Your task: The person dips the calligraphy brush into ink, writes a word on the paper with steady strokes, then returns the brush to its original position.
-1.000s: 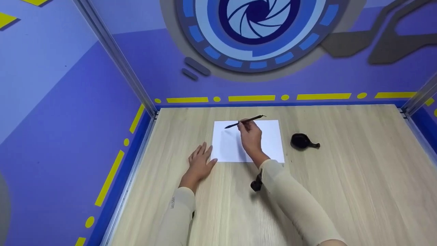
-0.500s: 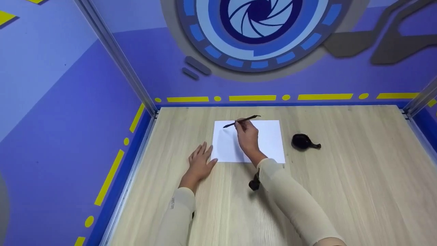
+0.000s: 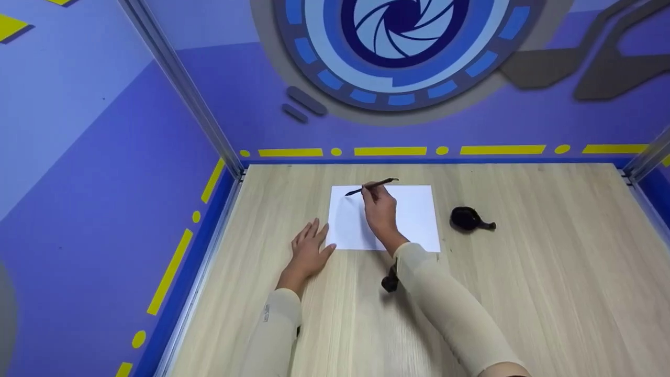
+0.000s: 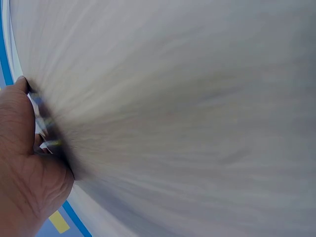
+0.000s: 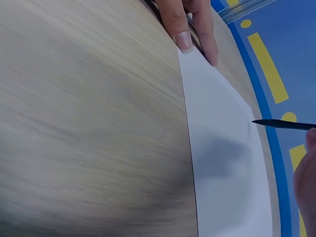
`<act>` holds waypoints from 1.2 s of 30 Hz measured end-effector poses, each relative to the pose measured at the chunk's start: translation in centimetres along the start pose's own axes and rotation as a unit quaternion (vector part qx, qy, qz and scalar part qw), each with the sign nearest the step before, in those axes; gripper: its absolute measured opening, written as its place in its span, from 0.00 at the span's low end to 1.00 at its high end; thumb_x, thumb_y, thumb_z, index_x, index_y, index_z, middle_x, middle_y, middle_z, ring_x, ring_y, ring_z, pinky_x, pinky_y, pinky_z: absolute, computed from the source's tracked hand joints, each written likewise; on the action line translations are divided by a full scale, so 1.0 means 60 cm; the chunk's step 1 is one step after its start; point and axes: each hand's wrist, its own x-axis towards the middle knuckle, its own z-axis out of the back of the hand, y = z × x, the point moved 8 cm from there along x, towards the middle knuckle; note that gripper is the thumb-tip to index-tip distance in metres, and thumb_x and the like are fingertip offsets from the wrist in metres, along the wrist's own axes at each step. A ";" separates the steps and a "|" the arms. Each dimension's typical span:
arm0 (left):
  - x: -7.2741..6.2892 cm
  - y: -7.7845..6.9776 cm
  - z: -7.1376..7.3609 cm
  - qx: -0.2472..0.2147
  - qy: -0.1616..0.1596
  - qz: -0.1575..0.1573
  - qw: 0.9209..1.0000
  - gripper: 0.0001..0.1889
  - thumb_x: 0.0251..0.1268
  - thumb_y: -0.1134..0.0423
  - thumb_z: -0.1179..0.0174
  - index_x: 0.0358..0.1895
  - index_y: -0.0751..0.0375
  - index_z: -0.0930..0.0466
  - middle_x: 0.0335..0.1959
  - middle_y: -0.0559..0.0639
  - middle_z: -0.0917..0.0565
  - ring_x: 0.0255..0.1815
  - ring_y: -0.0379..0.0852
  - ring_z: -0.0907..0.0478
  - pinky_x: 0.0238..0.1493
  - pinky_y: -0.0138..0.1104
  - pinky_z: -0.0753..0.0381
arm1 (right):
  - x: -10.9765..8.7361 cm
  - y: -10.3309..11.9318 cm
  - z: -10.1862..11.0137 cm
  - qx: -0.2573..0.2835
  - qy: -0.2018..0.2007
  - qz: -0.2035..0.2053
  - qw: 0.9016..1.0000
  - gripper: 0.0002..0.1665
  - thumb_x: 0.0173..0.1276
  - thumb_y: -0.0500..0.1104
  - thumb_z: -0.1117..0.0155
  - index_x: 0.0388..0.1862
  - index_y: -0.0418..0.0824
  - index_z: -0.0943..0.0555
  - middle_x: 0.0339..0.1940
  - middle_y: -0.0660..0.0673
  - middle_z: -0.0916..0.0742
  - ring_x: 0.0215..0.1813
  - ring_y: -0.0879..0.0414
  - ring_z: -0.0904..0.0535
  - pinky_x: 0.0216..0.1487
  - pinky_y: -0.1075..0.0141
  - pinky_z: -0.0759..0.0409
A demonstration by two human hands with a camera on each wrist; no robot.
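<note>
My right hand [image 3: 380, 210] pinches a dark, slim calligraphy brush [image 3: 384, 181] between thumb and fingers, with a small loop at its rear end. The brush slants, its pointed black tip [image 5: 257, 122] over the upper left part of a white sheet of paper [image 3: 413, 220]. No marks show on the sheet, though the hand's shadow falls across it. My left hand [image 3: 309, 254] lies with fingers spread at the sheet's lower left corner, where its thumb [image 5: 183, 42] touches the corner. In the left wrist view, the palm [image 4: 24, 148] and thumb show against the tabletop.
Right of the paper stands a small black dish [image 3: 465, 219] with a short handle. The pale wooden table [image 3: 549, 272] meets a blue and purple wall [image 3: 220, 104] at the back and left. A black wrist-worn device [image 3: 390, 281] hangs under the right sleeve.
My right hand and the brush have shifted slightly left over the sheet, then stayed nearly still. My left hand keeps its place; the whole head view has drifted a little.
</note>
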 end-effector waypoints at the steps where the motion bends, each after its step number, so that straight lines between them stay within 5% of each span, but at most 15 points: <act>1: -0.001 0.000 0.000 0.003 0.001 0.001 1.000 0.36 0.84 0.42 0.50 0.87 0.47 0.45 0.92 0.53 0.55 0.93 0.59 0.59 0.87 0.63 0.58 | 0.000 -0.001 -0.001 -0.003 0.001 -0.002 1.000 0.11 0.81 0.43 0.36 0.53 0.38 0.14 0.55 0.39 0.07 0.60 0.45 0.11 0.64 0.50 0.14; 9: -0.012 0.002 0.001 -0.002 -0.004 0.003 1.000 0.35 0.85 0.43 0.49 0.87 0.47 0.45 0.92 0.53 0.54 0.93 0.59 0.59 0.87 0.63 0.59 | -0.003 -0.013 -0.011 -0.026 0.006 0.000 1.000 0.10 0.82 0.44 0.37 0.53 0.41 0.14 0.53 0.40 0.07 0.57 0.46 0.10 0.60 0.52 0.13; 17: -0.011 -0.002 0.005 -0.008 -0.011 -0.006 1.000 0.35 0.84 0.44 0.48 0.87 0.49 0.43 0.92 0.55 0.52 0.92 0.61 0.57 0.86 0.64 0.58 | -0.004 0.004 -0.010 -0.056 -0.005 0.050 0.997 0.09 0.81 0.41 0.36 0.50 0.39 0.13 0.46 0.39 0.06 0.48 0.47 0.09 0.52 0.52 0.13; 24: -0.007 -0.001 0.004 0.002 -0.009 -0.004 1.000 0.36 0.84 0.42 0.48 0.87 0.48 0.43 0.92 0.54 0.52 0.92 0.60 0.57 0.87 0.63 0.57 | -0.008 0.019 -0.022 -0.061 0.038 0.074 0.995 0.08 0.81 0.40 0.37 0.50 0.36 0.15 0.48 0.38 0.06 0.52 0.45 0.08 0.58 0.52 0.11; 36: 0.001 0.000 -0.001 0.006 -0.004 -0.005 1.000 0.36 0.84 0.41 0.49 0.87 0.46 0.44 0.92 0.53 0.54 0.93 0.59 0.58 0.87 0.63 0.57 | -0.007 0.024 -0.024 -0.085 0.043 0.097 0.991 0.07 0.81 0.39 0.36 0.50 0.36 0.15 0.48 0.38 0.06 0.52 0.45 0.07 0.58 0.54 0.10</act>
